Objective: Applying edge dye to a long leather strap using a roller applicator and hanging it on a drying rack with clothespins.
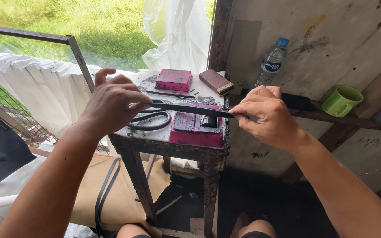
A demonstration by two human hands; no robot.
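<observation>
Over stool edge (168,140), hand-held strap (190,109)

I see a black strap (190,109) stretched above a bench (155,134) whose top is grimy white smeared with black. On it sit magenta-pink blocks (173,79) (all blotched with dark stains) and a brownish-red one (215,81). The mug (341,101) is light green. The bottle (273,61) is clear with a blue cap. White cloth (36,83) hangs before green grass (106,31).

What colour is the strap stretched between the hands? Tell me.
Black strap, head view.
</observation>
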